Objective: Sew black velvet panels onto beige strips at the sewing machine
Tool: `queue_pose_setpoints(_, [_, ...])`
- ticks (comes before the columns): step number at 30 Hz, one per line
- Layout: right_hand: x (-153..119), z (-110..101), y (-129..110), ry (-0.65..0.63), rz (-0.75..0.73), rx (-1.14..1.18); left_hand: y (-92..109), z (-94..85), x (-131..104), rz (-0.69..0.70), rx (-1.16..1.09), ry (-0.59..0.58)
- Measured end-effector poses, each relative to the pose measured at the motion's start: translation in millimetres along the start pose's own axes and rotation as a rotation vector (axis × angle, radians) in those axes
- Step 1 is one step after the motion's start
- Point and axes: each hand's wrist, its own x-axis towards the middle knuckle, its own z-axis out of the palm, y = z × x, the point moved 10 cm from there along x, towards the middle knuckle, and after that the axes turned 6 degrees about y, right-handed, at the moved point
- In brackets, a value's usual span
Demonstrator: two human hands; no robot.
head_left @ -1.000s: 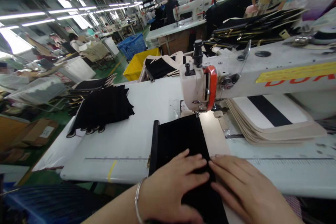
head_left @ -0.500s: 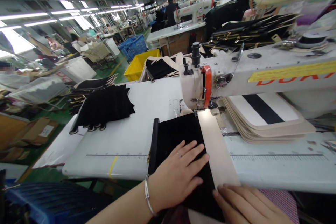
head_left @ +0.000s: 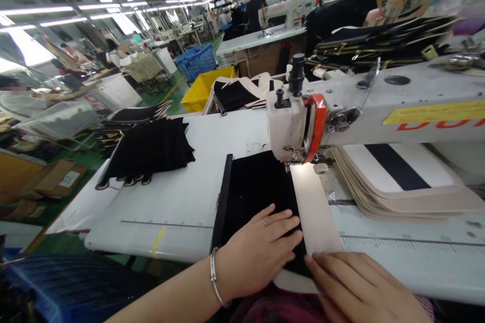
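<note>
— Farther back past the presser foot (head_left: 287,165) lies our black fabric panel (head_left: 265,181) than half a second ago, and more of the rounded beige edge (head_left: 295,282) at its near end shows. Our right hand (head_left: 364,282) is farther forward too.

— And our left hand (head_left: 257,250)?

— It rests palm down on the panel, as it does in the earlier view, with a ring (head_left: 264,222) and a silver bangle (head_left: 213,272) on. Its grip is wide and clasps nothing; the fingers press flat near the panel's right edge.

— What do we make of the right grip?

— Its fingertips touch the panel's near right corner, by the beige strip (head_left: 316,207). The thumb is hard to make out, so we cannot tell whether it pinches the material.

— Where exactly do we have the panel?

— On the white bench (head_left: 197,194), its right side running along the strip up to the white sewing machine (head_left: 364,121). A narrow black trim (head_left: 223,197) with a bit of gold hardware borders its left side.

— What else do we see close by?

— Right of the strip sits a stack of beige panels (head_left: 447,199), the top one crossed by a black band. To our left lies a pile of black fabric pieces (head_left: 151,149), and beyond the bench stands a yellow crate (head_left: 204,88).
</note>
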Motion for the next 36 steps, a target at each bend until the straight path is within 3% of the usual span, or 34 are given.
queue_pose_setpoints(10, [2.3,20.8,23.6,-0.067,0.093,0.091,-7.1,7.5,-6.5,0.072,-0.079,0.103])
queue_pose_setpoints(17, [13.5,30.2,43.3,-0.116,0.198,0.094,-24.7,9.1,10.0,0.088,-0.054,0.079])
queue_pose_setpoints(28, [36.3,42.8,72.1,-0.151,0.224,0.053,-53.4,4.2,39.5,0.115,0.047,0.157])
queue_pose_setpoints(36, [54.4,55.6,92.1,-0.197,0.226,0.025,-80.5,3.7,61.1,0.049,0.053,0.181])
